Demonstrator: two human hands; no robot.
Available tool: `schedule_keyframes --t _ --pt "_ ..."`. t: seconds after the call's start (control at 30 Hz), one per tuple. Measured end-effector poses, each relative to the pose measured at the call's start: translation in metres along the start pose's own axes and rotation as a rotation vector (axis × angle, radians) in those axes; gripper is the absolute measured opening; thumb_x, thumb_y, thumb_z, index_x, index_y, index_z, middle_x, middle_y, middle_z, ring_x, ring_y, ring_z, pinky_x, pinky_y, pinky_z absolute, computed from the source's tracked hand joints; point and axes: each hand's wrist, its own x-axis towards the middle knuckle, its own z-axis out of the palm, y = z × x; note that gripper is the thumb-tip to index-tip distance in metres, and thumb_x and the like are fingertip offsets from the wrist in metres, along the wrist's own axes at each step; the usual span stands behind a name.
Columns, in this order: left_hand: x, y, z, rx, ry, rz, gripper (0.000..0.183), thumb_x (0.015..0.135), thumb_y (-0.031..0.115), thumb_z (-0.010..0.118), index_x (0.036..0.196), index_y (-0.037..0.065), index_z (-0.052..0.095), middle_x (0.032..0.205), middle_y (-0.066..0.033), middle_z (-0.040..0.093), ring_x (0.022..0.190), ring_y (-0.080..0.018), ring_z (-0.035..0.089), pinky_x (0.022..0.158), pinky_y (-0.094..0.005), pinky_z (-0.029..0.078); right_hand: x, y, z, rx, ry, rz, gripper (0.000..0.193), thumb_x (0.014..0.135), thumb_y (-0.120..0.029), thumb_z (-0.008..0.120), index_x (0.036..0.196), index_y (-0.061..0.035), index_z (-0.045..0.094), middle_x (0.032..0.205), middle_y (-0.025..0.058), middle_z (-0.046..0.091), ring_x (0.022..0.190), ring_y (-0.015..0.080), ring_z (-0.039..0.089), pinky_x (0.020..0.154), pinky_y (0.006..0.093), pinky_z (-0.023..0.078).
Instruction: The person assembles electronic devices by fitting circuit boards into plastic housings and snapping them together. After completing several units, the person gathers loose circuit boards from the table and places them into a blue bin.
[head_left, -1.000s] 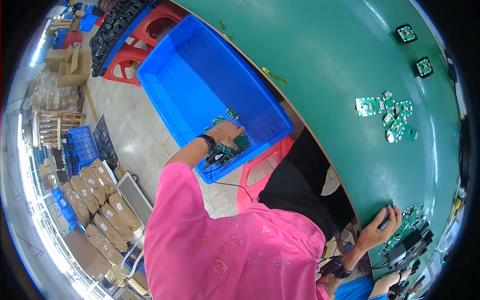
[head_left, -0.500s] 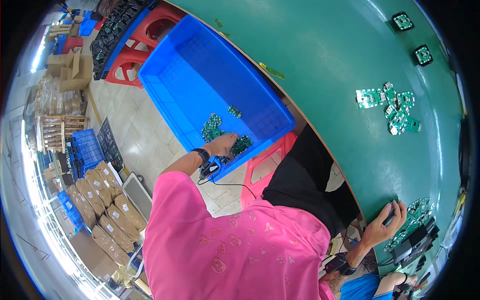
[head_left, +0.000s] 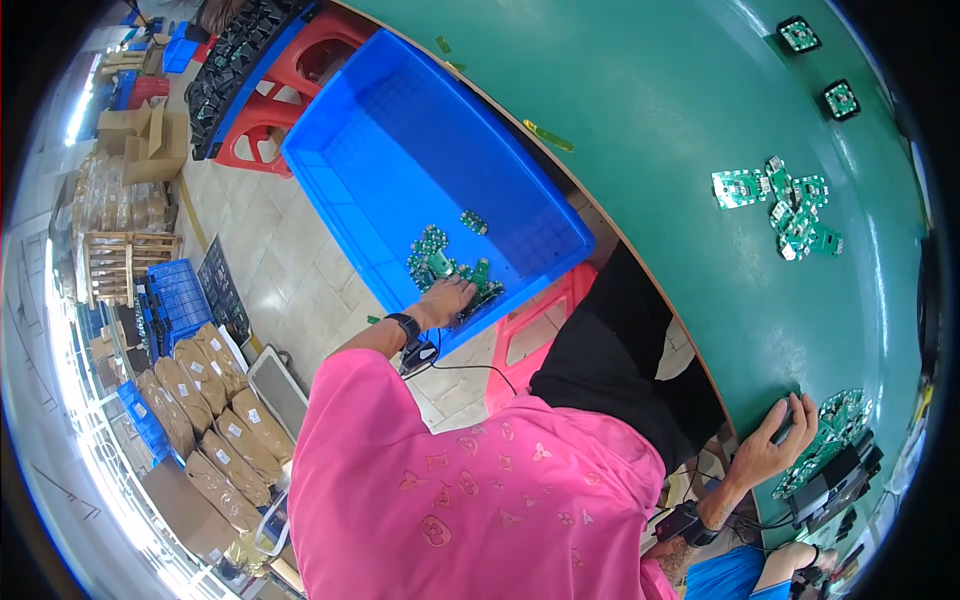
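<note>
In the blue bin (head_left: 420, 130), my left hand (head_left: 445, 300) rests on a pile of small green circuit boards (head_left: 430, 250). Its fingers look apart over the boards; the tips are partly hidden. One circuit board (head_left: 474, 222) lies a little away from the pile. At the right, over the near part of the green table (head_left: 620, 110), my right hand (head_left: 765, 450) is closed round a small dark piece (head_left: 786, 425), mostly covered by the fingers. Right beside it is a heap of green circuit boards (head_left: 835, 425).
More circuit boards (head_left: 795, 215) lie loosely on the table's right side. Two boards in black square housings (head_left: 799, 36) sit farther off. The bin stands on red stools (head_left: 540, 325). A tray of black parts (head_left: 235, 70) is at the far left. Another person's arm (head_left: 785, 565) shows lower right.
My left hand has drawn back slightly toward the bin's near edge and its fingers have spread, uncovering more boards. My right hand stays nearly where it was, keeping the dark piece.
</note>
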Motion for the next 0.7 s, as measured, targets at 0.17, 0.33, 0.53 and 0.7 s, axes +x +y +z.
schedule_keyframes --t 0.17,0.33,0.53,0.7 --pt "-0.009 0.007 -0.01 0.111 -0.087 -0.14 0.036 0.067 0.019 0.079 0.099 0.005 0.067 0.118 -0.0154 0.06 0.12 -0.0336 0.051 0.096 -0.0447 0.045 0.001 0.0 0.001 0.008 -0.002 -0.004 0.016 0.093 -0.004 0.064 0.106 0.0033 0.067 0.119 0.015 0.061 0.113 0.0291 0.057 0.099 0.0403 0.044" --pt "-0.014 -0.002 0.023 0.19 -0.038 -0.03 0.02 0.07 0.021 0.075 0.086 0.009 0.073 0.118 -0.0151 0.061 0.123 -0.0344 0.049 0.096 -0.0449 0.045 -0.001 0.001 0.0 0.012 0.0 -0.014 0.016 0.093 -0.004 0.064 0.107 0.0035 0.067 0.12 0.0149 0.061 0.114 0.0289 0.057 0.1 0.0401 0.044" --pt "-0.006 -0.026 0.047 -0.014 -0.003 -0.078 0.021 0.066 0.014 0.076 0.085 0.007 0.071 0.097 -0.0153 0.066 0.1 -0.0361 0.061 0.076 -0.0477 0.05 -0.002 -0.002 0.001 0.021 -0.007 -0.001 0.016 0.093 -0.004 0.063 0.107 0.0035 0.067 0.12 0.0151 0.061 0.115 0.029 0.057 0.1 0.04 0.044" --pt "-0.024 -0.035 0.013 -0.62 0.286 -0.255 0.031 0.063 0.019 0.086 0.079 0.002 0.065 0.074 -0.0185 0.061 0.072 -0.0368 0.061 0.066 -0.0419 0.048 -0.001 -0.001 0.003 0.033 -0.006 -0.018 0.016 0.093 -0.004 0.063 0.107 0.0034 0.067 0.121 0.0152 0.061 0.115 0.0293 0.057 0.099 0.0403 0.045"
